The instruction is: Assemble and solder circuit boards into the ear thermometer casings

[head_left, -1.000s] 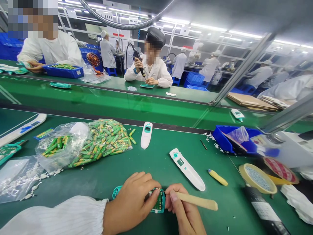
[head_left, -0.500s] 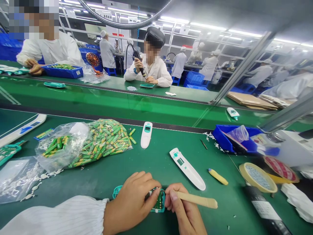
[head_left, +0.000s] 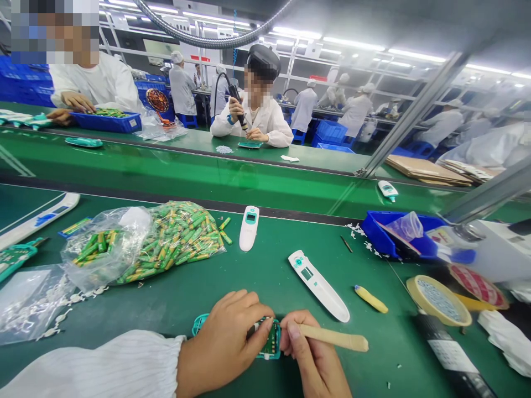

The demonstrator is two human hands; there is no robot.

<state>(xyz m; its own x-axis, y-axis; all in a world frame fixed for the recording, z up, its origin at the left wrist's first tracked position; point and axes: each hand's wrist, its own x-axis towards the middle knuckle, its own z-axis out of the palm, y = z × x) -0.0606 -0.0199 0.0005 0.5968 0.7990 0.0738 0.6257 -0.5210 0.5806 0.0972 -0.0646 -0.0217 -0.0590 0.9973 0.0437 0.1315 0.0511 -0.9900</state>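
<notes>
My left hand [head_left: 228, 340] lies over a teal plastic housing [head_left: 201, 323] on the bench, fingers curled and thumb pressed down. Inside the housing is a green circuit board [head_left: 272, 338], mostly hidden under that hand. A small dark piece shows between its thumb and forefinger. My right hand [head_left: 309, 348] pinches a slim tool wrapped in beige tape [head_left: 338, 336]. Its tip is too small to make out, at the board's right edge. Ahead lie a white thermometer-like device [head_left: 318, 286] and a smaller white handheld device [head_left: 249, 228].
A bag of green-yellow batteries [head_left: 178, 240] and a bag of small white parts [head_left: 31, 301] lie left. To the right are a yellow tube-like piece [head_left: 371, 299], a blue bin [head_left: 381, 237] and a round dish of small parts [head_left: 438, 298]. Co-workers sit beyond the green conveyor [head_left: 265, 185].
My hands have hardly moved. On the conveyor, a teal shell and a white device have shifted left. The co-worker at far left has raised one hand to the blue tray.
</notes>
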